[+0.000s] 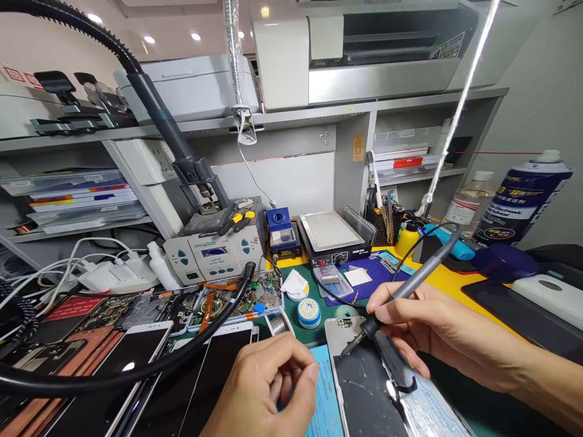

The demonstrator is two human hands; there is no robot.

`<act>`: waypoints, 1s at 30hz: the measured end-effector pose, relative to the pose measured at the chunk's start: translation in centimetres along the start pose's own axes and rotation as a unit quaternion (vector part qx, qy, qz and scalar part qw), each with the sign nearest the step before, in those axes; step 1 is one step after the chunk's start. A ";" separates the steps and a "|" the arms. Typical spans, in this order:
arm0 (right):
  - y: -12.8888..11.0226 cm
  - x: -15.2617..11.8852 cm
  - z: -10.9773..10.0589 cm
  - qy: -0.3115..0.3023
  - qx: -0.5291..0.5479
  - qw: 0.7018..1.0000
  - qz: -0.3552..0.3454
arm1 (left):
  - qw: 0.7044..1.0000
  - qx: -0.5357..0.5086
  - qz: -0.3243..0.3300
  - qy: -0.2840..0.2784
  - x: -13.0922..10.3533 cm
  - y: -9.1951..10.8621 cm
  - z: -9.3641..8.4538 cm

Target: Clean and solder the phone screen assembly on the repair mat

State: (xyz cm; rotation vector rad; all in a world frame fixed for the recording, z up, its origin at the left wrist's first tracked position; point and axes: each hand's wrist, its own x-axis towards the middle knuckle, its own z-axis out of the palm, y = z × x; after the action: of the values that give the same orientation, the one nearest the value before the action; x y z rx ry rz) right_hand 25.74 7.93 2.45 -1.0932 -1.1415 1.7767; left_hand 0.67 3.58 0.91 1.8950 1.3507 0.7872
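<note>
My right hand (437, 331) grips a grey soldering iron (410, 285) like a pen, its tip resting near the top edge of an opened phone (364, 388) that lies on the green mat. A black part lies on the phone under my fingers. My left hand (264, 388) is curled at the phone's left side, pinching something small that my fingers hide; a spool of solder wire (276, 325) sits just above it.
A soldering station (214, 252) with yellow-handled cutters stands behind, next to a hot plate (330, 233). Several phones and circuit boards (136, 340) cover the left. A thick black hose (91, 370) crosses in front. Spray can (521, 197) and bottle stand right.
</note>
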 end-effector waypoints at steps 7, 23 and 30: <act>0.3 0.1 -0.2 -0.006 0.031 0.999 0.028 | 0.999 -0.021 -0.007 0.027 -0.2 0.6 -0.1; 0.4 0.1 -0.1 -0.012 0.029 0.998 0.048 | 0.989 0.064 0.127 0.032 0.2 -0.7 -0.2; 0.4 0.1 -0.2 -0.012 0.033 0.998 0.047 | 0.982 0.084 0.160 0.046 0.2 -0.5 0.1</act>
State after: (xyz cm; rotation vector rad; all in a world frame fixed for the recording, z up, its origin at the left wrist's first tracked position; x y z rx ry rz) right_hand 25.83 8.00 2.00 -1.1057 -1.0523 1.8911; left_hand 0.53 3.91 0.52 2.2706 1.2145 0.9530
